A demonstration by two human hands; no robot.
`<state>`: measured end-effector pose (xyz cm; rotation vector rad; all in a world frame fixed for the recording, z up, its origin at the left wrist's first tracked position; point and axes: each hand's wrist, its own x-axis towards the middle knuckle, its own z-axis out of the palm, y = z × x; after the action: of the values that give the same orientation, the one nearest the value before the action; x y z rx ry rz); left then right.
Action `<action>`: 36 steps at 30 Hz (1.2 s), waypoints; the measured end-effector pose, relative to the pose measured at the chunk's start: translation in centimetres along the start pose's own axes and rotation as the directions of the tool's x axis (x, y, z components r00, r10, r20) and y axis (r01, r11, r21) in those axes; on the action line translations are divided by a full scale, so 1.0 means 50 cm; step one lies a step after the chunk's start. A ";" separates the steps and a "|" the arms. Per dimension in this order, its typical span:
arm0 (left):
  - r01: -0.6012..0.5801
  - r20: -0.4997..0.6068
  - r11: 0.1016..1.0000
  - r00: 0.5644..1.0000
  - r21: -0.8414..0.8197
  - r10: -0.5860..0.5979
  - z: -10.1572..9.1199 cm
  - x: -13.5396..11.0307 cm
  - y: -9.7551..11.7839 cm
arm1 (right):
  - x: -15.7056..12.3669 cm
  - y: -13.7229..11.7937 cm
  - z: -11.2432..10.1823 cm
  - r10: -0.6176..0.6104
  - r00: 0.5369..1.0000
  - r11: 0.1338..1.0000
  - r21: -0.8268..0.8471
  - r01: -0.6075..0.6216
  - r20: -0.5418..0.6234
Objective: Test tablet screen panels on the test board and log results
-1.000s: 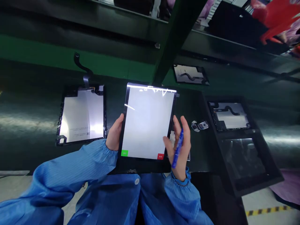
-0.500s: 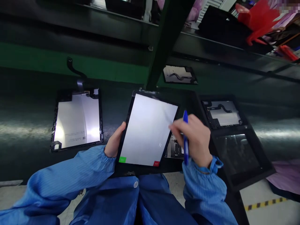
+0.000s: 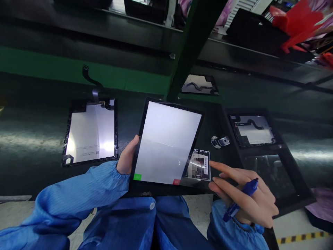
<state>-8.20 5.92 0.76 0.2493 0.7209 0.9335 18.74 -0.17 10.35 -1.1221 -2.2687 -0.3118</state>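
My left hand (image 3: pixel 128 155) grips the left edge of a black-framed tablet screen (image 3: pixel 166 144), thumb on the front and fingers hidden behind. The screen is lit plain white, with a green square at the bottom left and a red one at the bottom right. My right hand (image 3: pixel 247 192) is off the screen, with a blue pen (image 3: pixel 240 200) tucked between its fingers. Its index fingertip is by the right edge of a circuit board (image 3: pixel 199 165), partly covered by the screen; whether they touch I cannot tell.
Left of the screen lies an opened display panel (image 3: pixel 91 133) with a black ribbon cable. Another panel (image 3: pixel 199 84) lies behind, beside a dark green post (image 3: pixel 191 45). A small metal piece (image 3: pixel 220 141) sits by a black frame tray (image 3: pixel 281 147), which holds a further panel (image 3: pixel 252 129).
My right hand has moved from over the screen down and to the right, its fingers now more spread. The small metal piece has come into view. My left hand keeps its hold.
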 end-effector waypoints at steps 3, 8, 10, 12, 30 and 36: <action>0.023 0.066 0.999 0.997 0.049 -0.026 0.007 0.000 0.000 | 0.025 0.003 -0.009 0.004 1.000 0.994 0.106 -0.006 0.015; -0.066 0.015 0.951 0.998 0.301 0.064 -0.001 0.013 -0.017 | 0.152 -0.005 0.041 -0.003 0.993 0.876 0.480 -0.052 0.114; -0.082 -0.037 0.904 0.994 0.419 0.107 -0.010 0.017 -0.026 | 0.199 0.000 0.080 0.119 0.993 0.805 0.583 -0.110 0.024; -0.060 -0.069 0.893 0.992 0.445 0.101 -0.017 0.018 -0.029 | 0.219 0.017 0.111 0.299 0.954 0.712 0.666 -0.222 -0.001; 0.265 -0.167 0.963 0.948 -0.059 -0.271 0.069 -0.010 0.020 | 0.076 0.147 0.286 0.642 0.760 0.374 0.823 -0.428 0.104; 0.366 -0.107 0.918 0.918 -0.150 -0.383 0.059 -0.007 0.012 | 0.068 0.142 0.313 0.707 0.667 0.200 0.837 -0.509 0.236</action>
<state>-6.77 6.30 3.40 -0.0675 0.7957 0.6277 16.47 13.35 -0.50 -1.1878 -1.2135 0.9489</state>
